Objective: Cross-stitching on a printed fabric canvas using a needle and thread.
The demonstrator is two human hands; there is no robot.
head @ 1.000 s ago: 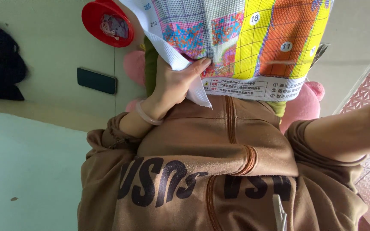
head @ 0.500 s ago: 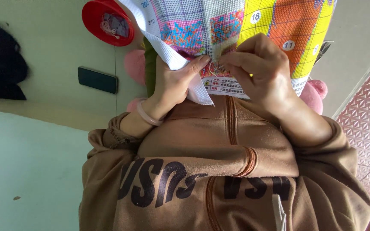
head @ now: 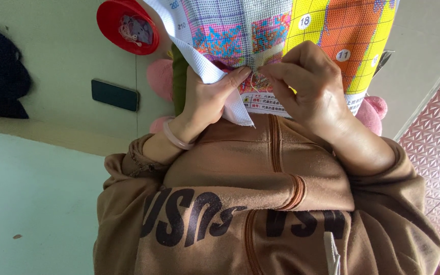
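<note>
Hands seem mid-stitch: left hand grips the cross-stitch cloth edge, right hand fingertips pinch tight at its weave, which likely calls for a steady pull.

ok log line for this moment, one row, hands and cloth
left hand holds cross-stitch cloth edge | right hand pinches at stitching | red dish beside

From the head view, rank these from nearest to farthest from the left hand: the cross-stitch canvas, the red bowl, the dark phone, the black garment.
1. Cross-stitch canvas: held by the left hand.
2. Dark phone: on the pale surface, left of the hand.
3. Red bowl: upper left; too close to the phone to call firmly.
4. Black garment: far left edge.
</note>
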